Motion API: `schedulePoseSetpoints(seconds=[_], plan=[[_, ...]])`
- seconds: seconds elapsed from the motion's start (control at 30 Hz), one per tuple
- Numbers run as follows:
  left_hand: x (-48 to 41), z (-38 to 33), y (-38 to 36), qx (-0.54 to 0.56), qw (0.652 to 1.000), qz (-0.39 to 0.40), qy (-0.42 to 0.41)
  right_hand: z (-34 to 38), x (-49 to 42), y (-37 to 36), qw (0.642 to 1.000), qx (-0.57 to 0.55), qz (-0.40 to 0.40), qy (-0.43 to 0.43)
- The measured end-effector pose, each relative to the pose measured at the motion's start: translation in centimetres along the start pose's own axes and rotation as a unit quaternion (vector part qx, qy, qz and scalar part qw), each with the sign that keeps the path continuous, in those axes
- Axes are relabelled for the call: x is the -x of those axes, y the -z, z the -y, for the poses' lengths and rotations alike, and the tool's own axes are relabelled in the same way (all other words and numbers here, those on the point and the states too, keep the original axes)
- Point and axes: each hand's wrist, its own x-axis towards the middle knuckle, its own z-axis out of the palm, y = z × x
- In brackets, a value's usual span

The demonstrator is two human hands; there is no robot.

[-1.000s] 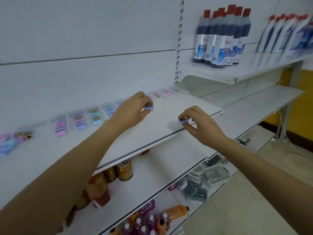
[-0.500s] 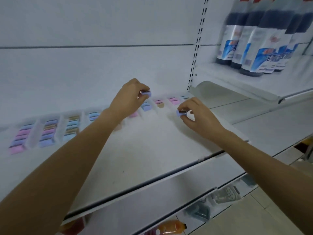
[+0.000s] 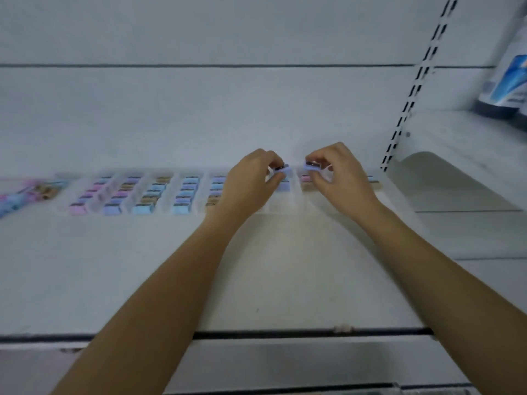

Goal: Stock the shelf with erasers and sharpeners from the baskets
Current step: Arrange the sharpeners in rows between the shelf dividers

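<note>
At the back of the white shelf (image 3: 256, 280) stand rows of small pastel sharpeners (image 3: 148, 198) in clear divider lanes. My left hand (image 3: 251, 181) pinches a small purple sharpener (image 3: 285, 170) above a lane near the middle. My right hand (image 3: 339, 175) pinches another purple sharpener (image 3: 312, 166) just to the right, over the neighbouring lane. Both hands hover close together at the back wall. The baskets are out of view.
A loose pile of pink and blue items (image 3: 25, 192) lies at the shelf's far left. A slotted upright (image 3: 413, 89) divides off a higher shelf (image 3: 456, 129) at right, with a dark bottle (image 3: 507, 89) standing on it. The shelf's front edge (image 3: 285, 334) runs below my forearms.
Both hands have reached farther back toward the lanes and come closer together, each still pinching its purple sharpener. The view has moved in closer to the shelf.
</note>
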Motion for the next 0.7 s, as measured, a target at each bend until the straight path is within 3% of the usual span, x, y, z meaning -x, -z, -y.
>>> schedulePoseSetpoints(seconds=[0.4,0.7], plan=[[0.7,-0.5,-0.4,-0.135,0.987,0.087,-0.018,-1.0,1.4,0.3,0.991,0.102,0.086,-0.009],[0.9,-0.5,-1.0,-0.186,0.979,0.072,-0.034,-0.9,1.6,0.2,0.984,0.137,0.113,-0.024]])
